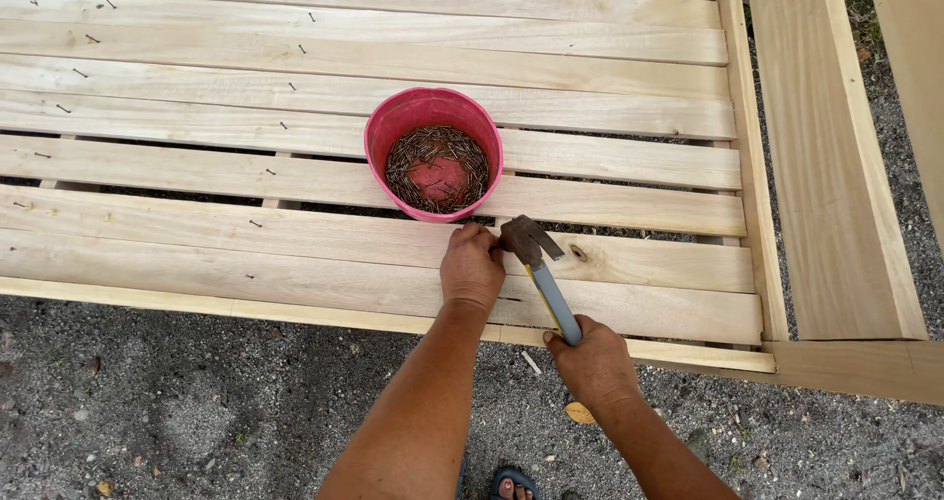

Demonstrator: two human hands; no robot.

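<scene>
My right hand (593, 359) grips the grey and yellow handle of a claw hammer (539, 269), whose rusty head is just above a pale wooden slat (295, 239). My left hand (471, 267) rests on that slat with fingers pinched together right beside the hammer head; any nail between the fingertips is too small to make out. A pink plastic bowl (388, 126) with several loose nails stands on the slats just beyond my left hand.
The slats lie side by side on a wooden frame (752, 166), with part-driven nails sticking up along the left. Another pale board (826, 166) lies to the right. Grey gravel ground (197, 402) is below; a blue sandal (513, 483) shows at the bottom.
</scene>
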